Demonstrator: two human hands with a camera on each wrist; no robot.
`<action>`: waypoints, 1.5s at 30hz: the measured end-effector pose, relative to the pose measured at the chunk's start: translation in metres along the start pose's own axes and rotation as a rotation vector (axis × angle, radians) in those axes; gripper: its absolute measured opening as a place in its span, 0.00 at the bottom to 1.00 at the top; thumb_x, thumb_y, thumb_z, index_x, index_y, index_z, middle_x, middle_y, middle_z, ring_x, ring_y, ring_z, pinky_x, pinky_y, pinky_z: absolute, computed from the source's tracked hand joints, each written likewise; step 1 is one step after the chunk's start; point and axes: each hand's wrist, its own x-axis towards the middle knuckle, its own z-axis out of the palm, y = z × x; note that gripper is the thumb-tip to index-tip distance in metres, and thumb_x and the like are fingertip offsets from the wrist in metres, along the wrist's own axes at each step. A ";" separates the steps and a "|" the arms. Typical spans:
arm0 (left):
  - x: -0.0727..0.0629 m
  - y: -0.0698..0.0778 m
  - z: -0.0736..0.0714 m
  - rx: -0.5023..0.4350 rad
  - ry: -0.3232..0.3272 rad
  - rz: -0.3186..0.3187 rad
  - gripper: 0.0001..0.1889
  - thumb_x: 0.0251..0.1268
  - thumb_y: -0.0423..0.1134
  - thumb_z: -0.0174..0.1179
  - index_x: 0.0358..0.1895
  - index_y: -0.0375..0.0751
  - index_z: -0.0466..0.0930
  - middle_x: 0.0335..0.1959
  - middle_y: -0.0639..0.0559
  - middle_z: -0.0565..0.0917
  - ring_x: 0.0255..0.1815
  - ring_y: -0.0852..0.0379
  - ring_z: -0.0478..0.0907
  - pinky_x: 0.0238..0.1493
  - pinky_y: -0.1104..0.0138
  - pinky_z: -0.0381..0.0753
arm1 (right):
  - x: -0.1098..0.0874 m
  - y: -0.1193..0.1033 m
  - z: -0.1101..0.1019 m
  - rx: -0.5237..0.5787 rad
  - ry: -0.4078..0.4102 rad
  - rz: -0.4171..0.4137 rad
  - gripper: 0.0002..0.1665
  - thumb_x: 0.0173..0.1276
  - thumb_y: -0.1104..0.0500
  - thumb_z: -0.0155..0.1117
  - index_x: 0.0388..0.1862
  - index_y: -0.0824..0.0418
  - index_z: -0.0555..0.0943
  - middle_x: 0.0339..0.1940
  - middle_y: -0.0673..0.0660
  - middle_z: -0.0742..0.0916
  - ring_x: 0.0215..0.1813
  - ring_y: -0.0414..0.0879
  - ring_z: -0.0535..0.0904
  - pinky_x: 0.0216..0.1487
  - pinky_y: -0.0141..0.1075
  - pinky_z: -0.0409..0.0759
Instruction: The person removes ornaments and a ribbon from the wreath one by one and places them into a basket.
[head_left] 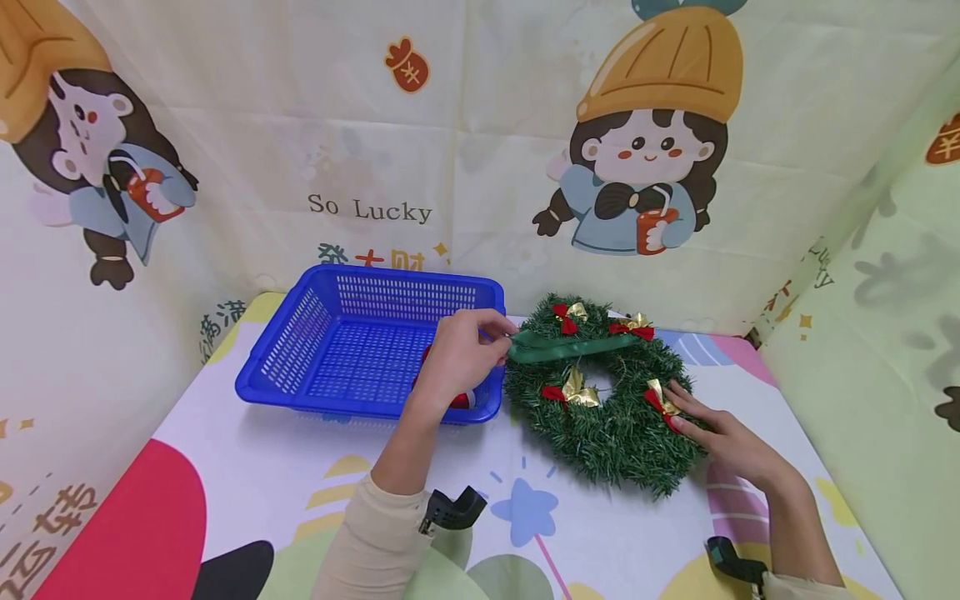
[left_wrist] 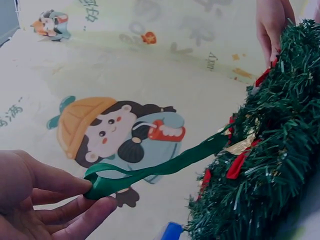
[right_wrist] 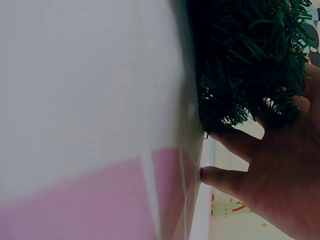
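Note:
A green wreath (head_left: 622, 446) with several red and gold bows lies on the table, right of centre. My left hand (head_left: 461, 354) pinches the looped end of a green ribbon (head_left: 566, 350) between thumb and fingertips. From there the ribbon stretches to the wreath's upper part, clearly seen in the left wrist view as a folded strip (left_wrist: 170, 165). On the wreath's right side rests my right hand (head_left: 738, 446), fingers extended beside a red and gold bow (head_left: 660, 404). The right wrist view shows that hand's spread fingers (right_wrist: 230, 181) at the wreath's edge.
Left of the wreath stands a blue plastic basket (head_left: 300, 403), its right wall close to the greenery. Inside it, partly behind my left hand, are red items (head_left: 461, 401). A patterned cloth covers the table (head_left: 480, 467), and printed fabric walls (head_left: 480, 167) surround it.

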 end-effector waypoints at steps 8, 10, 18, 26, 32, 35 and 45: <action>-0.002 0.000 -0.011 -0.029 0.037 -0.008 0.07 0.71 0.31 0.64 0.46 0.43 0.90 0.35 0.49 0.90 0.32 0.50 0.90 0.31 0.66 0.84 | 0.000 -0.001 0.000 -0.003 -0.001 0.000 0.35 0.84 0.51 0.54 0.85 0.53 0.59 0.88 0.59 0.50 0.84 0.75 0.41 0.58 0.08 0.51; -0.003 0.000 -0.014 -0.032 0.043 -0.015 0.07 0.71 0.31 0.65 0.46 0.43 0.90 0.35 0.50 0.90 0.31 0.53 0.89 0.30 0.66 0.84 | 0.000 -0.001 0.000 -0.007 0.000 0.002 0.35 0.84 0.51 0.54 0.85 0.53 0.59 0.88 0.59 0.50 0.84 0.74 0.41 0.60 0.09 0.51; -0.006 0.001 -0.024 -0.053 0.054 -0.038 0.07 0.72 0.32 0.64 0.45 0.45 0.90 0.37 0.49 0.90 0.30 0.57 0.87 0.29 0.65 0.84 | 0.000 -0.002 0.000 -0.020 -0.001 0.017 0.35 0.84 0.50 0.54 0.85 0.52 0.59 0.88 0.57 0.50 0.84 0.73 0.42 0.72 0.21 0.55; -0.008 0.001 -0.033 -0.063 0.073 -0.047 0.07 0.73 0.32 0.63 0.46 0.44 0.89 0.38 0.47 0.89 0.30 0.57 0.88 0.35 0.63 0.88 | 0.001 -0.003 0.000 -0.006 -0.003 0.024 0.36 0.84 0.51 0.54 0.85 0.55 0.59 0.88 0.58 0.49 0.84 0.73 0.40 0.76 0.71 0.48; -0.010 0.001 -0.042 -0.055 0.098 -0.044 0.08 0.74 0.32 0.62 0.48 0.44 0.89 0.41 0.45 0.87 0.31 0.56 0.89 0.34 0.61 0.89 | 0.002 -0.004 -0.001 -0.003 -0.002 0.023 0.36 0.83 0.51 0.55 0.85 0.55 0.60 0.88 0.59 0.50 0.84 0.74 0.40 0.74 0.74 0.47; -0.011 0.000 -0.046 -0.034 0.118 -0.045 0.08 0.75 0.33 0.62 0.49 0.45 0.89 0.41 0.46 0.86 0.32 0.56 0.89 0.29 0.65 0.84 | 0.002 -0.004 -0.001 0.003 -0.004 0.024 0.36 0.83 0.51 0.55 0.85 0.56 0.59 0.88 0.59 0.49 0.84 0.74 0.39 0.72 0.77 0.47; -0.015 -0.004 -0.062 0.000 0.181 -0.065 0.09 0.75 0.34 0.62 0.51 0.45 0.89 0.42 0.44 0.84 0.34 0.53 0.91 0.26 0.69 0.80 | 0.002 -0.004 -0.001 0.006 -0.006 0.023 0.36 0.83 0.52 0.55 0.84 0.57 0.59 0.88 0.60 0.49 0.84 0.74 0.39 0.70 0.79 0.47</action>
